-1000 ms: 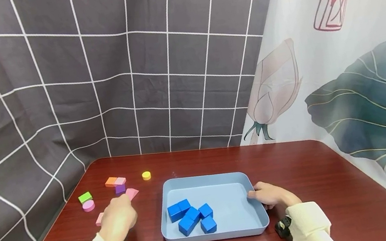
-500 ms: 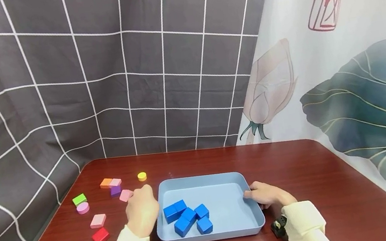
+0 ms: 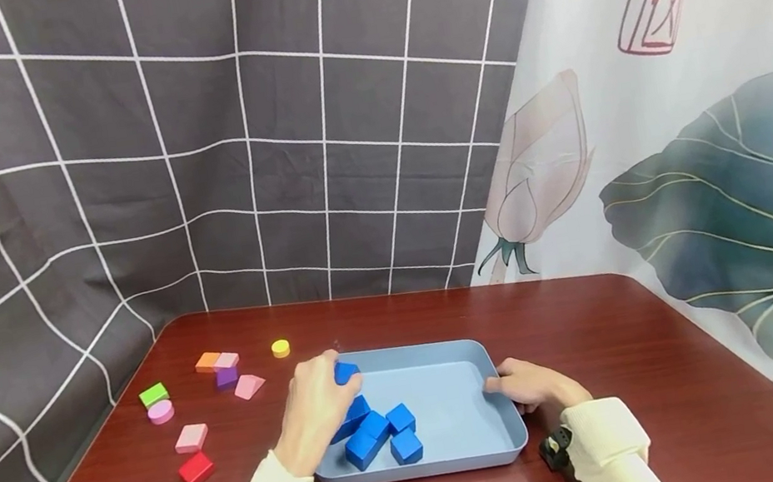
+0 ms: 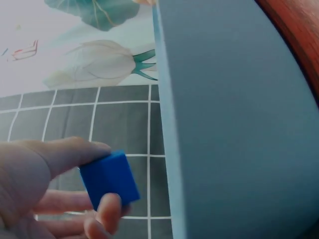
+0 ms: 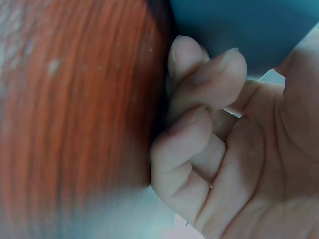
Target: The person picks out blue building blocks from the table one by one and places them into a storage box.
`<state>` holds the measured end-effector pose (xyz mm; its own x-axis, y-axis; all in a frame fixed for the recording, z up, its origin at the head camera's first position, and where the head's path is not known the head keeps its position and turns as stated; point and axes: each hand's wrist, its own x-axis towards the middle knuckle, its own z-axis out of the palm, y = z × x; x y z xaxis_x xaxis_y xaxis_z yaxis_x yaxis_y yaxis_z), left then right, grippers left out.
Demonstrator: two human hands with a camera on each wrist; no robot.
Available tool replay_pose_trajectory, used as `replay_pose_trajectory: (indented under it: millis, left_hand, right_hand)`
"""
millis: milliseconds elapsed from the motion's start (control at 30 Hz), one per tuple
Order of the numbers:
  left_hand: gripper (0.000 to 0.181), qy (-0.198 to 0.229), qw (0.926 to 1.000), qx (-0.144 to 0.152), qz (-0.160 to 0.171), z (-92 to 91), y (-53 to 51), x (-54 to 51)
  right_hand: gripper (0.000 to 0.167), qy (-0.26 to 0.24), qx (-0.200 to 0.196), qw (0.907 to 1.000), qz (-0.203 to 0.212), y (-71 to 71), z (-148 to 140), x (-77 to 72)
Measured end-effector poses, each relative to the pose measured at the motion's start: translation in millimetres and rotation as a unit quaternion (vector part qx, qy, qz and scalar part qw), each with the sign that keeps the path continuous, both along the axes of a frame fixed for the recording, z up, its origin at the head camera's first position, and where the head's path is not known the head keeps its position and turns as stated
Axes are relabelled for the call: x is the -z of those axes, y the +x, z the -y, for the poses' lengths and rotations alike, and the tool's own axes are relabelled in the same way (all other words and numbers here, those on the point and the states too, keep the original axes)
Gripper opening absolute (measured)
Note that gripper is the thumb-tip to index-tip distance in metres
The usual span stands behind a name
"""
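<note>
My left hand (image 3: 315,412) pinches a blue cube (image 3: 346,371) between thumb and fingers, above the left side of the light blue tray (image 3: 450,399). In the left wrist view the held cube (image 4: 110,177) shows close up, apart from the tray wall (image 4: 172,149). Several more blue cubes (image 3: 406,446) lie in the tray's left half, partly covered by the hand. At the tray's right side my right hand (image 3: 537,386) grips the rim, thumb over the edge. Its curled fingers (image 5: 184,144) rest against the tabletop below the wall in the right wrist view.
Left of the tray lie a red block (image 3: 197,470), pink blocks (image 3: 192,438), a purple block (image 3: 227,377), a green block (image 3: 154,395), an orange block (image 3: 207,362) and a yellow disc (image 3: 280,348). A grey gridded curtain (image 3: 211,184) hangs behind the brown table (image 3: 599,334).
My left hand has moved right, from among the loose blocks to over the tray; a blue cube now shows in its grasp. The red block came into view. The right hand still grips the tray.
</note>
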<state>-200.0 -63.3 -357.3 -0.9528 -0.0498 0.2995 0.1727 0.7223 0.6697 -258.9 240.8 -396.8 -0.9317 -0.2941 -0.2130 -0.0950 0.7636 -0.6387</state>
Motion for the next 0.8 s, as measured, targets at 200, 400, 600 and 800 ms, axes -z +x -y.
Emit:
replay_pose_trajectory:
  millis: [200, 400, 600, 800]
  left_hand:
    - [0.039, -0.001, 0.9987, 0.049, 0.011, -3.4, -1.5, 2.8]
    - [0.035, -0.04, 0.9944, 0.095, 0.023, -9.6, -3.0, 10.8]
    - [0.033, -0.084, 0.9884, 0.127, 0.001, -14.5, -6.2, 15.7]
    - [0.035, -0.096, 0.9817, 0.164, 0.006, -16.4, -5.6, 17.1]
  right_hand:
    - [0.022, -0.004, 0.001, 1.0, 0.004, -1.9, -0.4, 0.6]
    - [0.023, 0.013, 0.003, 0.9999, -0.006, -2.8, -0.2, 0.9]
    - [0.023, 0.01, 0.008, 0.9999, -0.003, -2.2, 0.4, 0.9]
    - [0.025, 0.011, 0.01, 0.9999, -0.001, -0.8, 0.7, 1.0]
